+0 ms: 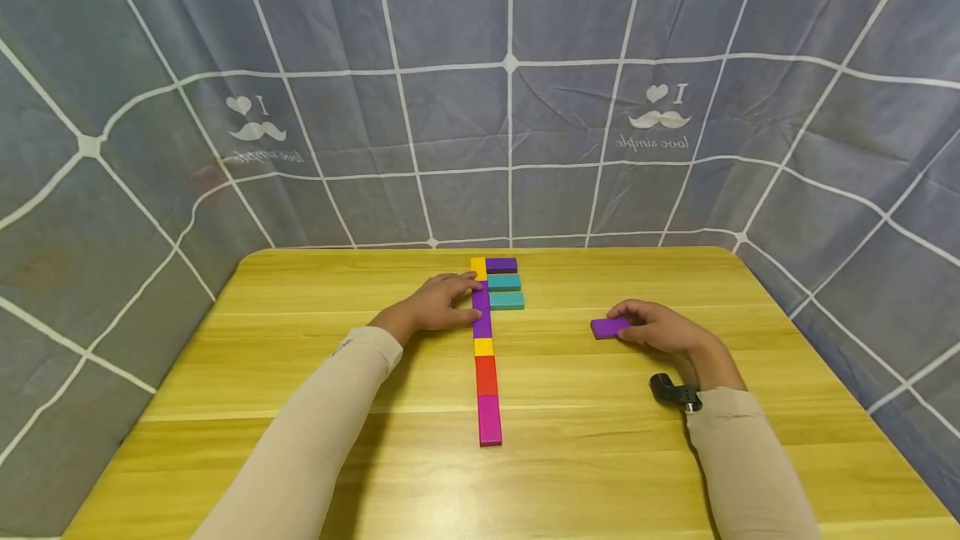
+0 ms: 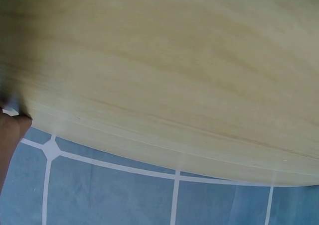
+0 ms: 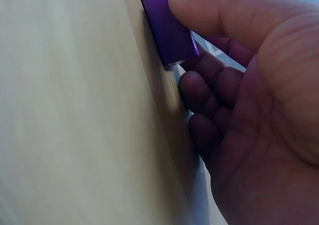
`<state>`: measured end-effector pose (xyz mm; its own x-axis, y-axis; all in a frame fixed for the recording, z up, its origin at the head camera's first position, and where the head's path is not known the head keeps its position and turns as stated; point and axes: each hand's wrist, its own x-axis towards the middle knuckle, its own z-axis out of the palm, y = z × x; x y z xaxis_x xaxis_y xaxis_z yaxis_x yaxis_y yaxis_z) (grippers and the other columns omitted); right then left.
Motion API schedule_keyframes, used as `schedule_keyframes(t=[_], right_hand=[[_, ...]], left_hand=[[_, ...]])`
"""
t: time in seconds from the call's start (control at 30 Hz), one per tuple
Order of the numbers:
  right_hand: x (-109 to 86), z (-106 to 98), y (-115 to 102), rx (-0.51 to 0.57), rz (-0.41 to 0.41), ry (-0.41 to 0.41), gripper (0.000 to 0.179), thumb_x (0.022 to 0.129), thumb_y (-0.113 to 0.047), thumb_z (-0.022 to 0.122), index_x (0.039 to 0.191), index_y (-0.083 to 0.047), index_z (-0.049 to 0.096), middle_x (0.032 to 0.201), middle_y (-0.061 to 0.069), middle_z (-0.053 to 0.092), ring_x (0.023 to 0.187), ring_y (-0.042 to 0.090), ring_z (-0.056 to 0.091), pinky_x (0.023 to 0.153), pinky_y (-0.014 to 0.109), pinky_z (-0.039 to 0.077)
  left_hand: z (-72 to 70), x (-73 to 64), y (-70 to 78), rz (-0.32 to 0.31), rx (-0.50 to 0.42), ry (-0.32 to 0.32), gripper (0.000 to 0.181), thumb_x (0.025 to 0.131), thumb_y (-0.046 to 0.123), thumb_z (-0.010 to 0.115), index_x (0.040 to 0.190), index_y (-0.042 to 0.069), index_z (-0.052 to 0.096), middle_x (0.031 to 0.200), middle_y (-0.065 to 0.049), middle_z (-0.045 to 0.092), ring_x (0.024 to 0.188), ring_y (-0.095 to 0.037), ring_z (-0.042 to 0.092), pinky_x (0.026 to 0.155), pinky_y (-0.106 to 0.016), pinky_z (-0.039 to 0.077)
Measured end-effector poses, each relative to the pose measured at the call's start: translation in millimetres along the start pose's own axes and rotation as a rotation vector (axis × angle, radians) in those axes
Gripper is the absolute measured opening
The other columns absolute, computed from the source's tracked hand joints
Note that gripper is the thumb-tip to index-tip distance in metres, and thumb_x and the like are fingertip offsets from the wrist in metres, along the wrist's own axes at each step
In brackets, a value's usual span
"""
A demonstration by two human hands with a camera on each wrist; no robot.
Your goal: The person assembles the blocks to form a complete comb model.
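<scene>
Flat coloured blocks form a straight column running toward me on the table. From the far end come a yellow block, a purple stretch, a small yellow block, a red block and a magenta block. My left hand reaches in from the left, its fingertips and thumb touching the column's upper part. Off to the right, my right hand pinches a separate purple block between thumb and fingers. Only a sliver of the left hand enters the left wrist view.
A dark purple block and two teal blocks extend rightward from the column's far end. The wooden table ends at a grey-blue curtain with white lines. A black device sits at my right wrist.
</scene>
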<state>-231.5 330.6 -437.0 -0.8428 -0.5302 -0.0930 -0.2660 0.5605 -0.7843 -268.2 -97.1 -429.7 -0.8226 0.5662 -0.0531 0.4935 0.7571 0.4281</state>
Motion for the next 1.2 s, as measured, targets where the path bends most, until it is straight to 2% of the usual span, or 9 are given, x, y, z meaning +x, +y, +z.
schedule_keyframes(t=[0.6, 0.83, 1.2], right_hand=[[6.2, 8, -3, -0.025, -0.008, 0.018, 0.025, 0.096, -0.011, 0.065, 0.119, -0.004, 0.062, 0.109, 0.012, 0.062, 0.091, 0.023, 0.053, 0.08, 0.03, 0.045], [6.9, 13, -5, -0.02, 0.0, 0.029, 0.028, 0.096, -0.013, 0.066, 0.122, -0.005, 0.063, 0.109, 0.011, 0.061, 0.092, 0.023, 0.053, 0.081, 0.031, 0.045], [13.9, 21, -13, -0.046, 0.005, 0.036, 0.029, 0.094, -0.01, 0.067, 0.122, -0.005, 0.063, 0.108, 0.01, 0.061, 0.09, 0.023, 0.052, 0.08, 0.035, 0.044]], left_hand=[[2.1, 0.7, -1.9, 0.02, 0.015, 0.001, 0.063, 0.094, 0.048, 0.061, 0.149, 0.019, 0.047, 0.161, -0.005, 0.028, 0.148, -0.032, 0.022, 0.12, -0.048, 0.011], [1.1, 0.2, 2.6, 0.045, 0.023, 0.003, 0.062, 0.095, 0.044, 0.061, 0.148, 0.015, 0.048, 0.16, -0.009, 0.03, 0.146, -0.035, 0.024, 0.119, -0.049, 0.013], [0.3, -0.1, 2.4, 0.035, 0.015, 0.011, 0.061, 0.094, 0.045, 0.061, 0.147, 0.017, 0.049, 0.16, -0.007, 0.03, 0.147, -0.033, 0.025, 0.119, -0.049, 0.014]])
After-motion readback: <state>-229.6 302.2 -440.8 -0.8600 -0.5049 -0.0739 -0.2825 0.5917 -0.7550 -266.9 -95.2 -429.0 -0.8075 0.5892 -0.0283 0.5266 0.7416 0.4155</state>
